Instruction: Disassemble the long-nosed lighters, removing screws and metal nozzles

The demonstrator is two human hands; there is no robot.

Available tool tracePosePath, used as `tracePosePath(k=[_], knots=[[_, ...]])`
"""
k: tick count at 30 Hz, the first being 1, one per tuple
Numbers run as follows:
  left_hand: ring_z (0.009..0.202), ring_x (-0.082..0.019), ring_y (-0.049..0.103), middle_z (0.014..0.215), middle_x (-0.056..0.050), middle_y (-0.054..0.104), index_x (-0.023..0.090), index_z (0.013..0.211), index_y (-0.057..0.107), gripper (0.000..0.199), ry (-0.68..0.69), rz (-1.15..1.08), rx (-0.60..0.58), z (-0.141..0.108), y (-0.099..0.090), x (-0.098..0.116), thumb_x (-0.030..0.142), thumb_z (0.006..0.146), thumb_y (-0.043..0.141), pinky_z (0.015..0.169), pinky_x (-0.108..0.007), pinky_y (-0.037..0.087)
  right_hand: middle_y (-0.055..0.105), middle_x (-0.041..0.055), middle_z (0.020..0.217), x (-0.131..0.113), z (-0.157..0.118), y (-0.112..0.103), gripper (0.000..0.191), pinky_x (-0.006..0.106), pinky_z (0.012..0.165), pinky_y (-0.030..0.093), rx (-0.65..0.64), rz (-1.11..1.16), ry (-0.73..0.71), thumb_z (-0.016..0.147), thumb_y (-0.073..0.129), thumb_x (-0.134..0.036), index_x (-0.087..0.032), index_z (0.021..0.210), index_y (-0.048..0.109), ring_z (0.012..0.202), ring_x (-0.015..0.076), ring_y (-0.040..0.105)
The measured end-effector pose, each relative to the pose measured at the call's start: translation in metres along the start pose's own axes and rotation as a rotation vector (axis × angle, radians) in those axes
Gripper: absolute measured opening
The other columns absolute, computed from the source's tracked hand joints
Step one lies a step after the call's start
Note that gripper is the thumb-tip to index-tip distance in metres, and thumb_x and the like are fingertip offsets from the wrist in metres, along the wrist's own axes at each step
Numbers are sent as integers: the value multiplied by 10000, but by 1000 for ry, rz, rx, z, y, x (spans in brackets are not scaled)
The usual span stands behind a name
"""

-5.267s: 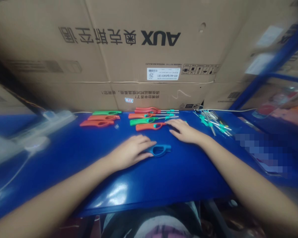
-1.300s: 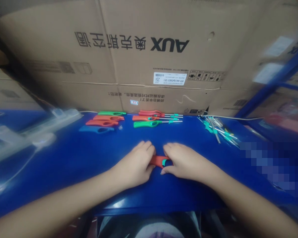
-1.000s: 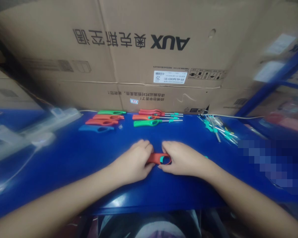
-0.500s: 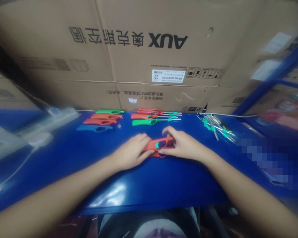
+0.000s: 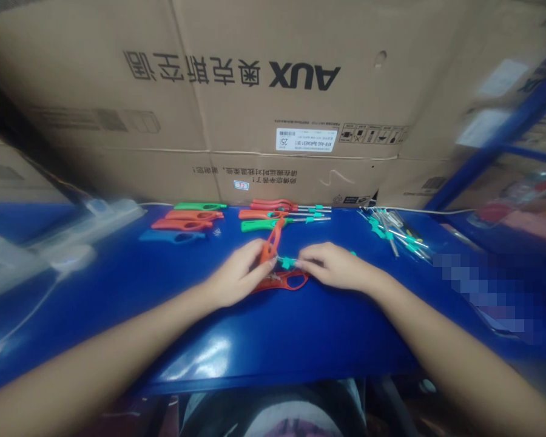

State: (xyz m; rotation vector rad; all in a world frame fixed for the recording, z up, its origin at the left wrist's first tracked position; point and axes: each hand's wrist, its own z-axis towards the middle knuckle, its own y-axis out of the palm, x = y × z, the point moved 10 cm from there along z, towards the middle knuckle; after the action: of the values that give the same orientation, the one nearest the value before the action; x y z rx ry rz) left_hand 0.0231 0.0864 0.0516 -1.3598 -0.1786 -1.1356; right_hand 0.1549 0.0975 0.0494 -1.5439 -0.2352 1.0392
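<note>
My left hand [image 5: 239, 273] is closed on an orange-red handle shell [image 5: 273, 240], which is tilted up. A second orange-red shell [image 5: 293, 280] lies below it, partly behind my fingers. My right hand [image 5: 330, 264] pinches a small green part [image 5: 286, 262] at the shells' right side; whatever else its fingers cover is hidden. Beyond my hands lie red, orange and green handles [image 5: 266, 224] with metal rods and green pieces pointing right.
Loose green, orange, red and blue shells [image 5: 177, 237] lie at the back left. Metal rods with green parts [image 5: 398, 233] are piled at the right. A power strip [image 5: 111, 221] sits at the left. A cardboard box [image 5: 236, 121] stands behind the blue table [image 5: 300, 346].
The upper orange-red shell has swung upward and parted from the lower one. My right hand has let go of the shell and now pinches the green part.
</note>
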Motion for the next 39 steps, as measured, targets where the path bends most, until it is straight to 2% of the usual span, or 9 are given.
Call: tracePosePath(k=[5,9,12,16,20,26,30,35,39], knots=[[822,-177,572,895,-16,626,179,926,573,167,-33,-92,49,0,-3,-5,303,963,468,781,-311,449,617,1,762,-4,0,0,322,242,642,335,3,-38,-27,1023,481,-345,-190,758,577,693,125,525],[743,-169,555,767,4,595,182,840,540,116,-89,-189,151,1,-17,-17,205,861,429,726,-298,435,636,16,802,-4,-2,1,304,253,638,329,-20,-146,-12,1018,494,-343,-190,771,583,716,140,542],[675,-158,508,700,12,537,183,747,520,82,-92,-107,185,2,-25,-21,194,782,446,651,-284,398,658,28,843,-2,-2,1,284,264,658,336,-9,-199,8,1033,454,-334,-196,820,582,763,162,567],[622,-139,489,702,17,543,171,756,577,51,-51,86,136,2,-19,-13,221,753,576,595,-267,370,663,29,851,-2,-2,0,251,270,664,338,16,-212,21,1038,424,-305,-207,857,568,756,166,574],[759,-161,581,877,-21,628,166,948,667,242,43,157,23,1,-2,-2,353,800,711,707,-275,448,646,23,824,-7,-3,-7,248,264,657,338,78,-173,10,1038,416,-308,-209,859,555,723,155,567],[713,-142,549,800,-10,583,166,793,600,186,86,235,-108,1,12,-5,316,874,673,646,-245,410,668,17,864,-7,-4,-13,146,247,654,329,121,-134,21,999,466,-264,-210,911,569,738,144,575],[687,-133,536,778,2,580,173,780,578,175,79,275,-103,1,9,-6,289,883,660,620,-235,380,609,-10,714,0,-4,-11,230,245,581,251,82,-203,37,958,543,-312,-205,756,519,624,122,490],[684,-134,522,768,4,570,175,768,554,186,95,322,-102,3,3,-1,282,898,632,623,-240,371,572,-21,670,0,-4,-8,310,251,587,249,21,-164,-10,997,490,-339,-201,721,516,611,113,471],[688,-144,529,758,-4,579,173,753,564,203,108,356,-82,5,-11,5,304,897,617,620,-250,373,512,-34,631,-8,-7,-18,376,256,585,262,65,-93,-92,1002,484,-359,-194,665,494,584,101,427]])
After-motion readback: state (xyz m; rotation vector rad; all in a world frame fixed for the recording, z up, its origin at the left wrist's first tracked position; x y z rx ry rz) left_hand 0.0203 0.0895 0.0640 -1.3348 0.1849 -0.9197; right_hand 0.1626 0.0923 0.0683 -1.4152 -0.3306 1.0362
